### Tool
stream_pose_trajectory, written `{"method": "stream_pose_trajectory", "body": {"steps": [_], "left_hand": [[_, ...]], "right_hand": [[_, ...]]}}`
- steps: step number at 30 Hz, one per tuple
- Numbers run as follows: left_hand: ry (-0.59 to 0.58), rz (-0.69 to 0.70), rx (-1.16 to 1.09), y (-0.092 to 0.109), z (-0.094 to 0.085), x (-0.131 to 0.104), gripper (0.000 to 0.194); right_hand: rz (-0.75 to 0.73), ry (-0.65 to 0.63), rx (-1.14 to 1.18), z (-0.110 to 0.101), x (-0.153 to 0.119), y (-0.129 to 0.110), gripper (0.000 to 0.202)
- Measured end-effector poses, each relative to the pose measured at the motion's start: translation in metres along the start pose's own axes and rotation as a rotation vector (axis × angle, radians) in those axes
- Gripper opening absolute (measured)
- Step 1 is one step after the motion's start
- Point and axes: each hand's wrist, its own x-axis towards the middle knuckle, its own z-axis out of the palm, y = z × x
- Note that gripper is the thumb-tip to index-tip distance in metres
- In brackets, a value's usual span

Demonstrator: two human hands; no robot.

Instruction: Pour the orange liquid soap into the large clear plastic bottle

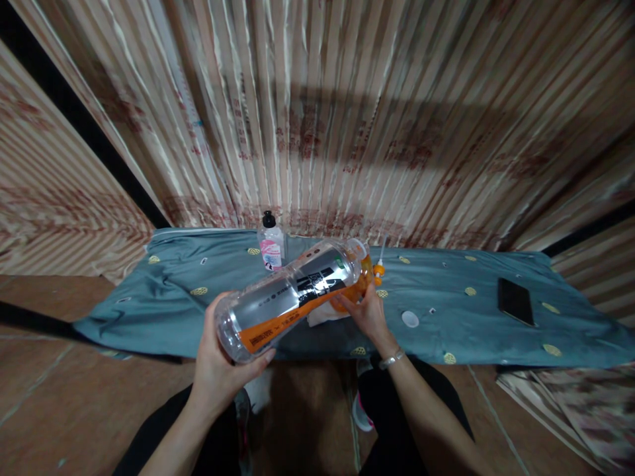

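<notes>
My left hand (218,360) is closed around the base of a large clear plastic bottle (292,297) with a silver and orange label. The bottle lies tilted, its neck towards the upper right. At that neck, my right hand (370,314) is wrapped around an orange bottle (366,272), mostly hidden behind the clear one. The two bottle mouths are close together; whether they touch I cannot tell. Just right of them is an orange pump top (379,271) with a clear tube. A white round cap (410,318) lies to the right of my right hand.
A blue-green patterned cloth (461,317) covers the table. Behind the clear bottle stands a pump bottle (270,248) with a black top and pink label. White folded material (325,315) lies beneath the bottles. A dark phone (516,301) rests far right. Pleated curtains (317,119) hang behind.
</notes>
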Motion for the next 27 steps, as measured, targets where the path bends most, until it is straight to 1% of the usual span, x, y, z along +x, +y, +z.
{"method": "stream_pose_trajectory", "body": {"steps": [2,5,16,18,22,25,27], "left_hand": [[-0.001,0.033,0.008,-0.001,-0.001,0.0,0.094],[0.002,0.047,0.007,-0.003,-0.001,-0.001,0.095],[-0.004,0.012,-0.018,0.004,0.002,0.001,0.096],[0.003,0.001,-0.016,0.005,0.002,0.002,0.098],[0.023,-0.035,-0.03,0.013,0.005,0.004,0.099],[0.05,-0.049,-0.057,0.022,0.012,0.003,0.097],[0.147,-0.028,-0.087,0.026,0.017,0.002,0.094]], "right_hand": [[0.016,0.002,-0.014,0.0,0.0,-0.002,0.082],[0.031,-0.003,-0.028,0.0,0.0,-0.002,0.084],[0.002,0.013,-0.024,0.0,0.001,0.006,0.099],[0.011,0.011,-0.029,0.0,0.001,0.006,0.098],[0.009,0.016,-0.03,0.0,0.001,0.007,0.091],[0.01,0.025,-0.036,0.0,0.001,0.007,0.09],[0.02,0.025,-0.041,-0.001,0.001,0.007,0.091]]}}
